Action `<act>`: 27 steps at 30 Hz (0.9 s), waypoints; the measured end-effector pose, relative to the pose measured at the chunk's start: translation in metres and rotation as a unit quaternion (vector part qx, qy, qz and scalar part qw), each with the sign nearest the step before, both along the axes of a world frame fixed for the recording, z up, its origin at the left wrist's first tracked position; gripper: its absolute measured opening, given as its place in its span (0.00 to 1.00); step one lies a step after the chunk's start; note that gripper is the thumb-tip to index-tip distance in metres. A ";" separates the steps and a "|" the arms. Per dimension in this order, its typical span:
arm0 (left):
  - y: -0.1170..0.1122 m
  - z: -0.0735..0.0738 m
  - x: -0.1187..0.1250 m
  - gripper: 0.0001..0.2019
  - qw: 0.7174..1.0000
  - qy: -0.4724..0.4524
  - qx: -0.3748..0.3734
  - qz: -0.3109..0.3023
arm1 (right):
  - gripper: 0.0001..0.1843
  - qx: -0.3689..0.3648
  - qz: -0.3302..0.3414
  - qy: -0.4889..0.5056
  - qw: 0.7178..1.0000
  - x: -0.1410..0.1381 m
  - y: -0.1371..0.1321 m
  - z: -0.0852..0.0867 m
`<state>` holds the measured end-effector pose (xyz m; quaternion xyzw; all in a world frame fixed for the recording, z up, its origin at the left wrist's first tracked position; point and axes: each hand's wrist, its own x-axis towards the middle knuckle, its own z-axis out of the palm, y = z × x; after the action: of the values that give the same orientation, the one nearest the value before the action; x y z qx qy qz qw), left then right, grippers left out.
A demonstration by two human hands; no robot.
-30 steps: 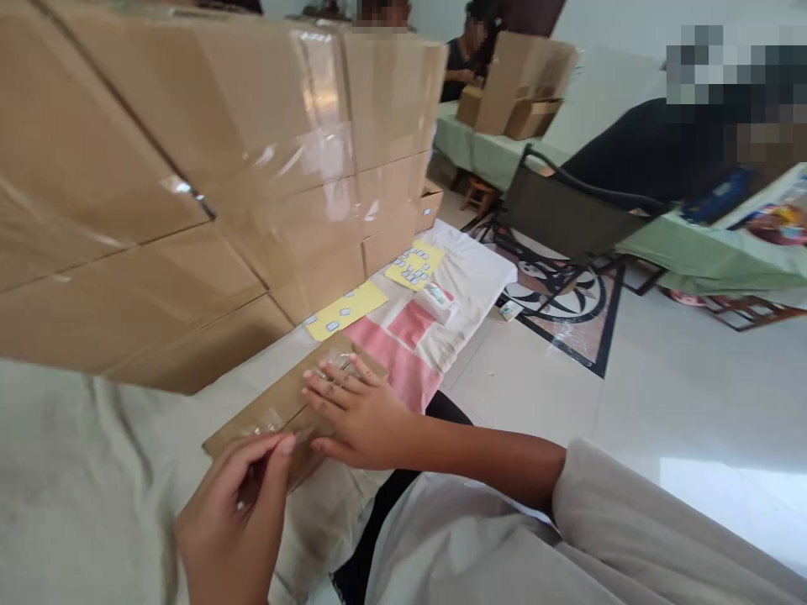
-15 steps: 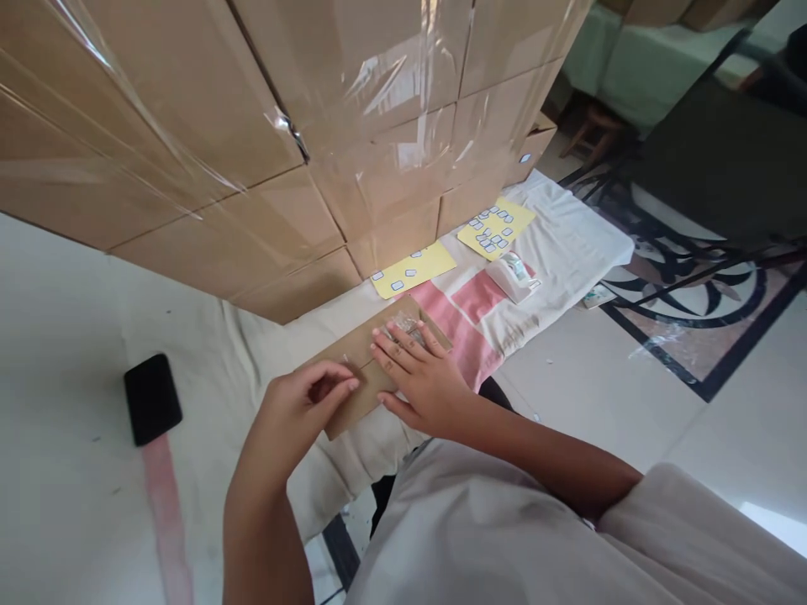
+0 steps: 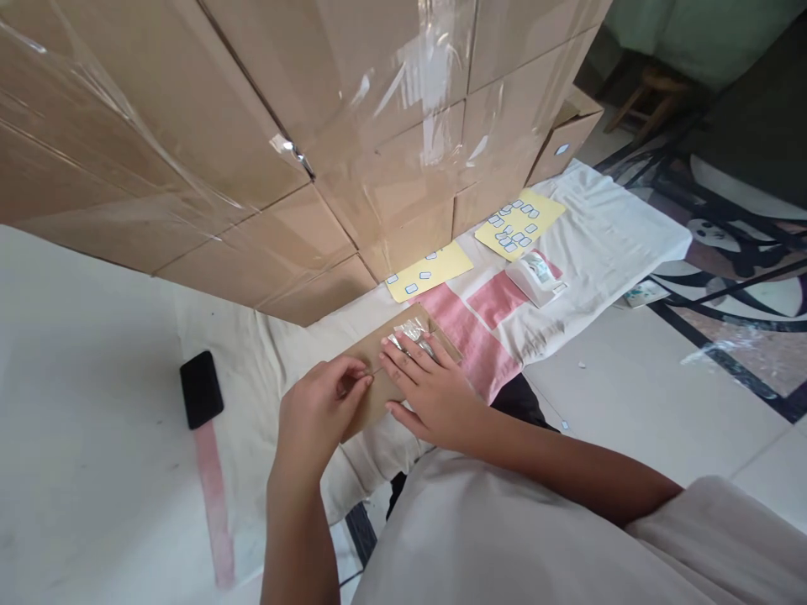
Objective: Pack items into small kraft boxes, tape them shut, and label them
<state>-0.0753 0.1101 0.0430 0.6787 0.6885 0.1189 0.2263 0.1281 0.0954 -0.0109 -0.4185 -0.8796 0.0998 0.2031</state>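
Note:
A flat brown cardboard box (image 3: 368, 408) lies on the cloth-covered table in front of me. Crinkled clear plastic (image 3: 411, 326) shows at its far right end. My right hand (image 3: 432, 382) rests on the box with fingers stretched and spread, the fingertips partly over the plastic. Just left of it, my left hand (image 3: 328, 403) pinches thumb and forefinger together against the box's top, near a seam. Whatever is between those fingertips is too small to make out.
Large plastic-wrapped cartons (image 3: 378, 168) are stacked along the back. Two yellow sheets with small stickers, one nearer (image 3: 441, 270) and one farther (image 3: 530, 220), lie before them. A white tape dispenser (image 3: 535, 277) sits right; a black phone (image 3: 202, 390) lies left. The table's right edge drops to tiled floor.
The view has shifted, so most things on the table appear farther right. Both hands keep nearly the same pose on the box.

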 end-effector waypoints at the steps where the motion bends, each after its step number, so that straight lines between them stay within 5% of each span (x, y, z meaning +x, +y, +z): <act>1: -0.003 0.002 0.002 0.06 1.000 0.020 0.004 0.003 | 0.33 0.001 0.000 -0.003 1.000 0.001 0.000 0.001; 5: -0.014 0.005 0.004 0.06 1.000 0.009 0.021 0.010 | 0.33 0.001 0.000 -0.015 1.000 0.003 -0.001 0.005; 13: -0.020 -0.002 0.003 0.11 0.979 -0.189 -0.038 0.063 | 0.33 -0.001 0.006 -0.007 1.000 0.005 0.000 0.005; 21: -0.017 -0.004 0.015 0.04 0.999 0.030 0.022 0.007 | 0.33 0.005 0.003 0.006 1.000 0.004 0.001 0.002; 27: -0.022 0.000 0.021 0.04 0.991 0.098 0.090 -0.023 | 0.33 0.005 0.004 0.015 1.000 0.004 0.000 0.000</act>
<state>-0.0546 0.0884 0.0433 0.7205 0.6779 0.1083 0.0980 0.1320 0.0954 -0.0112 -0.4120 -0.8787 0.1023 0.2184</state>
